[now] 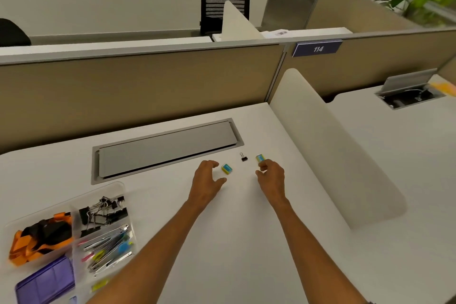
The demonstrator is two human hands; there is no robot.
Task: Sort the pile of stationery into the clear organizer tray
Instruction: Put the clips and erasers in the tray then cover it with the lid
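Tray: The clear organizer tray [108,189] sits nearest the camera, well to the left of the left forearm, on the white desk [246,229]. Its compartments hold black clips [103,212], pens [108,247] and orange straps [37,239].

Left hand: The left hand [206,179] hovers low over the desk with fingers and thumb spread in a loose curve and nothing in its grasp. It is cupped toward the item just off its fingertips.

Right hand: The right hand [270,176] has its fingers curled, and the tips appear to pinch the near end of a small box. The contact is too small to confirm.

Left box: A small yellow-and-blue box [226,169] lies flat just beyond the left thumb and forefinger, apart from both.

Loose clip: One black binder clip [243,157] stands between the two hands, slightly beyond them.

Right box: A matching yellow-and-blue box [260,157] stands upright at the right fingertips.

Beyond: A grey cable hatch [167,149] lies shut past the left hand.

Stage: Judging by the filled tray, only these three stragglers remain.

Risk: A tip-only pinch could let the right box slip on the long carry across to the tray. Reaching with both hands at once could knock the clip away or leave it behind.
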